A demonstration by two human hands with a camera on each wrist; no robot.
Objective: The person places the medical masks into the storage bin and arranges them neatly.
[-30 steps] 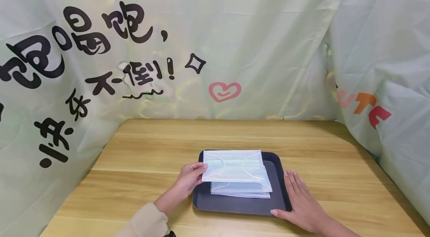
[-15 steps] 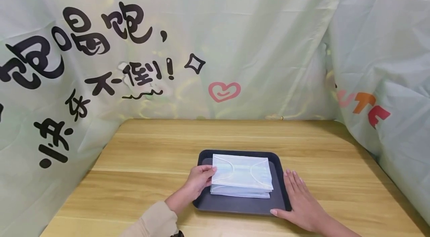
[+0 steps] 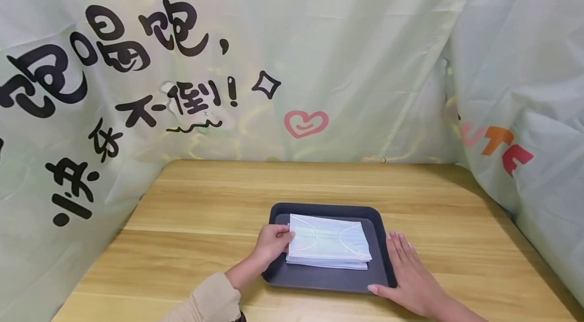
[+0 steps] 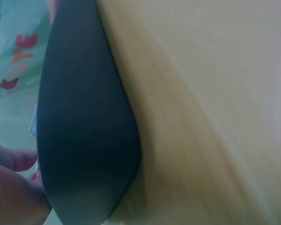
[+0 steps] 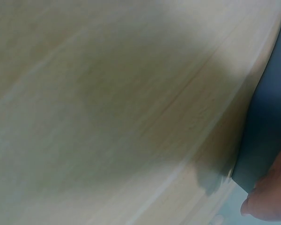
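Observation:
A light-blue face mask (image 3: 327,237) with white ear loops lies on top of a stack of similar masks (image 3: 326,264) in a dark grey tray (image 3: 319,282). At the mask's left edge, my left hand (image 3: 270,242) pinches it between thumb and fingers. My right hand (image 3: 412,277) rests against the tray's right side, fingers straight and thumb at the near corner. In the left wrist view the tray's wall (image 4: 84,108) hides most of the masks, and part of the left hand (image 4: 11,183) shows. The right wrist view catches the right hand (image 5: 274,197) touching the tray's outer side (image 5: 267,112).
The tray stands on a wood-grain table (image 3: 205,210). Behind the table and along its sides hangs a pale green cloth (image 3: 365,58) with dark lettering and a pink heart.
My left hand has moved to the right and lowered the mask from above the tray onto the stack. The right hand has stayed at the tray's side.

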